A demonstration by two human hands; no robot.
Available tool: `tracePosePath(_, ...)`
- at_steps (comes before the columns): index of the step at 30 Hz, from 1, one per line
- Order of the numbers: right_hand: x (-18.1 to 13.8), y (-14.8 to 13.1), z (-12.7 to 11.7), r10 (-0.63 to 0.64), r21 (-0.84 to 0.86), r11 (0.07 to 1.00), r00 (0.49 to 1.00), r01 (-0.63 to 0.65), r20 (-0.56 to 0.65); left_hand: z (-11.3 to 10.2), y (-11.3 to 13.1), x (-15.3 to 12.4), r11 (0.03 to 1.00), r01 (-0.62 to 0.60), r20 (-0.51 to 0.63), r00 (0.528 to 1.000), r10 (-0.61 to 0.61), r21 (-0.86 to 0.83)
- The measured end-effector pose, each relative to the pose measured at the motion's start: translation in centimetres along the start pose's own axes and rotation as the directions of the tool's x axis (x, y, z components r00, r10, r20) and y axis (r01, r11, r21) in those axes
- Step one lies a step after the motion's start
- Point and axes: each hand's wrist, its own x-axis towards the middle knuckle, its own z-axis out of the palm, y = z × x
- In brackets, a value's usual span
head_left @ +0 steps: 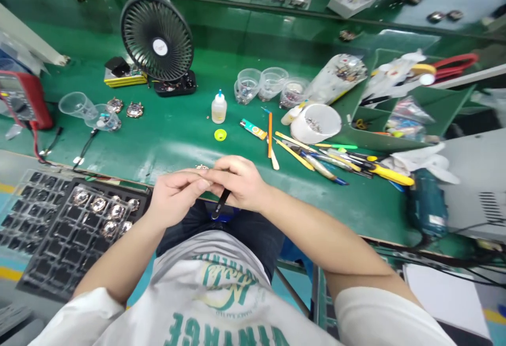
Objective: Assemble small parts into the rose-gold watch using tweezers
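Observation:
My left hand (176, 195) and my right hand (242, 183) meet at the near edge of the green bench, fingertips together. Black tweezers (221, 203) stick out below my right hand, which is closed round them. The fingers of my left hand are pinched; what lies between them is hidden. Just beyond the fingertips a small part of a gold-coloured watch piece (202, 167) shows, and I cannot tell whether it is held or rests on the bench. Ahead stand a small dropper bottle (219, 109) and a lime-green ring-shaped cap (220, 135).
A black fan (157, 40) stands at the back left, near two watch pieces (135, 109). Left of my lap lies a black tray (59, 246) with several watch pieces. On the right are clear cups (272, 79), a white tub (316, 123), scattered hand tools (328, 164) and a green organiser (395, 137).

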Motion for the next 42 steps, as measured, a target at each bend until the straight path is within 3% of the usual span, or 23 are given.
tracePosePath(8, -0.8, -0.4, -0.7, 0.094, -0.167, 0.984, 0.984, -0.068, 0.15, 0.7, 1.3, -0.2, 0.978, -0.003, 0.085, 0.996, -0.016, 0.21)
tracePosePath(12, -0.7, -0.1, -1.1, 0.024, -0.225, 0.974, 0.993, 0.002, 0.114, 0.4, 1.6, -0.6, 0.967, 0.033, 0.074, 0.996, -0.053, 0.251)
tracePosePath(15, -0.3, 0.7, -2.5, 0.031, -0.296, 0.955, 0.999, -0.022, 0.025, -1.2, 0.9, -0.5, 0.956, 0.091, 0.003, 0.995, -0.095, 0.278)
tracePosePath(18, 0.9, 2.1, -6.5, 0.127, -0.42, 0.888, 0.977, -0.19, -0.174, -4.0, -1.0, 0.0, 0.906, 0.12, -0.133, 0.989, -0.071, 0.407)
tracePosePath(21, 3.7, 3.9, -13.0, 0.237, -0.55, 0.729, 0.905, -0.406, -0.353, -6.3, -3.1, 0.7, 0.839, 0.125, -0.203, 0.979, -0.017, 0.53)
tracePosePath(25, 8.2, 7.1, -21.1, 0.397, -0.687, 0.501, 0.845, -0.526, -0.358, -6.9, -4.4, 1.0, 0.841, 0.071, -0.21, 0.976, 0.052, 0.536)
tracePosePath(29, 10.5, 9.5, -24.4, 0.611, -0.778, 0.306, 0.74, -0.548, -0.281, -6.4, -4.5, 0.7, 0.825, -0.012, -0.156, 0.98, 0.122, 0.565)
tracePosePath(32, 10.6, 9.3, -24.2, 0.566, -0.782, 0.335, 0.776, -0.526, -0.28, -6.6, -4.8, 0.7, 0.822, -0.063, -0.113, 0.982, 0.153, 0.565)
tracePosePath(35, 9.9, 7.4, -21.6, 0.408, -0.72, 0.516, 0.872, -0.464, -0.269, -7.1, -5.1, 0.8, 0.8, -0.113, -0.009, 0.989, 0.147, 0.589)
tracePosePath(38, 8.1, 5.1, -16.4, 0.308, -0.574, 0.697, 0.903, -0.429, -0.301, -7.4, -5.0, 1.0, 0.705, -0.213, 0.17, 0.977, 0.133, 0.676)
tracePosePath(42, 4.2, 2.2, -8.0, 0.366, -0.238, 0.869, 0.887, -0.434, -0.282, -7.0, -4.7, 1.2, 0.594, -0.342, 0.357, 0.929, 0.096, 0.729)
